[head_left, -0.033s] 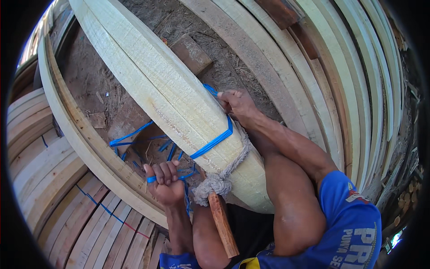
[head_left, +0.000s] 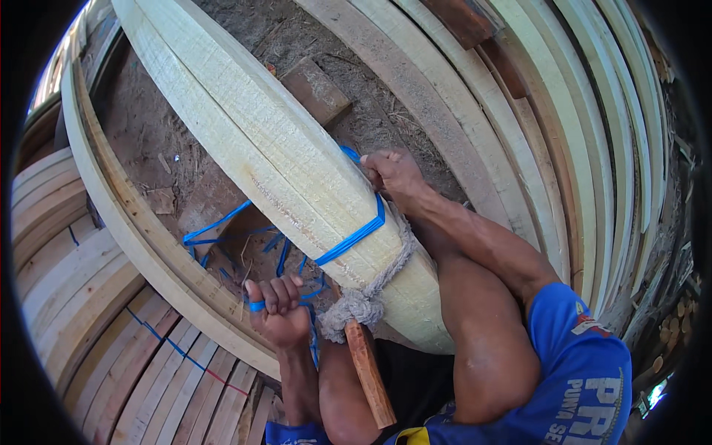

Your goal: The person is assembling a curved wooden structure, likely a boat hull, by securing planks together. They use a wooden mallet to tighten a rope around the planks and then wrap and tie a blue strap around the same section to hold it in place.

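A bundle of long pale wooden boards [head_left: 252, 133] runs from the upper left down between my knees. A blue plastic strap [head_left: 352, 241] crosses its top near the close end. My left hand [head_left: 280, 310] is closed in a fist on the strap, which shows looped at the fingers, left of the bundle. At the bundle's right edge my right hand [head_left: 393, 172] grips the strap; its fingertips are partly hidden. Below the strap a thick grey rope [head_left: 363, 305] wraps the boards and is knotted around a short reddish-brown wooden stick [head_left: 368, 374].
Loose blue strap [head_left: 215, 230] trails over the dirt floor [head_left: 141, 126] left of the bundle. A wood block [head_left: 315, 89] lies beyond my right hand. Stacked boards [head_left: 549, 126] line the right side, and further stacks [head_left: 156, 363] stand at the left.
My left hand has shifted slightly to the right and down, still closed on the strap. The right hand and the bundle have hardly moved.
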`<action>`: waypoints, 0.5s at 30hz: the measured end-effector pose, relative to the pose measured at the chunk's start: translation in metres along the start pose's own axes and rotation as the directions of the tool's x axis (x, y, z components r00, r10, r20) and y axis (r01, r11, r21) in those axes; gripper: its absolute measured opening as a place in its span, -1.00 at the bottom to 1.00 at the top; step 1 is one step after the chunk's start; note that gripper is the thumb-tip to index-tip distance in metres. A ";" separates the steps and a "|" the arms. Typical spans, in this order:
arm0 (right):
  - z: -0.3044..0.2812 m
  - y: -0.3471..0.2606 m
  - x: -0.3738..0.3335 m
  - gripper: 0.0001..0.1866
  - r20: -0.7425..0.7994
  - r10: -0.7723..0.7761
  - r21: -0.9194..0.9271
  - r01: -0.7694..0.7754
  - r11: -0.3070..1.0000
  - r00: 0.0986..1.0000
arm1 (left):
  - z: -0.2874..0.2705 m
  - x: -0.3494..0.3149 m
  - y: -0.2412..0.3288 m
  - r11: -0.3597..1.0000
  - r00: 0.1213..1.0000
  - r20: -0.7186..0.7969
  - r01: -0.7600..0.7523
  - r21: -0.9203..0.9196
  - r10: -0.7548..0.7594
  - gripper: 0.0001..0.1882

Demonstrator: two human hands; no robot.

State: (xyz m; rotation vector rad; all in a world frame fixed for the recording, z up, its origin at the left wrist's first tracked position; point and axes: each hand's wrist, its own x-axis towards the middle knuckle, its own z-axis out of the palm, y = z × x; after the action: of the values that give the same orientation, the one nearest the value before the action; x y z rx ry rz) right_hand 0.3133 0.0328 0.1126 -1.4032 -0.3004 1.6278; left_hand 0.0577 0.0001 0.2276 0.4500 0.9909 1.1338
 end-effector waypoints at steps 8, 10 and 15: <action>-0.005 0.008 -0.023 -0.82 -0.200 0.019 0.151 0.012 0.989 0.980 | -0.007 -0.031 -0.007 0.999 0.998 -0.047 0.047 0.001 -0.047 -0.48; -0.004 0.002 -0.029 -0.82 -0.195 0.023 0.103 -0.003 0.995 0.980 | -0.014 -0.035 -0.006 0.999 0.998 -0.054 0.036 -0.014 -0.037 -0.47; -0.007 0.025 -0.029 -0.79 -0.180 -0.011 -0.022 0.007 1.000 0.984 | -0.014 -0.041 -0.007 0.983 1.000 -0.008 0.016 0.183 -0.015 -0.47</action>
State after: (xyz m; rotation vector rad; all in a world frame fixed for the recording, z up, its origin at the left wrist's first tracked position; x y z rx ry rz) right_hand 0.3049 -0.0049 0.1121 -1.5512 -0.2192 1.4815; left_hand 0.0463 -0.0422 0.2327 0.5855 1.1082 1.0347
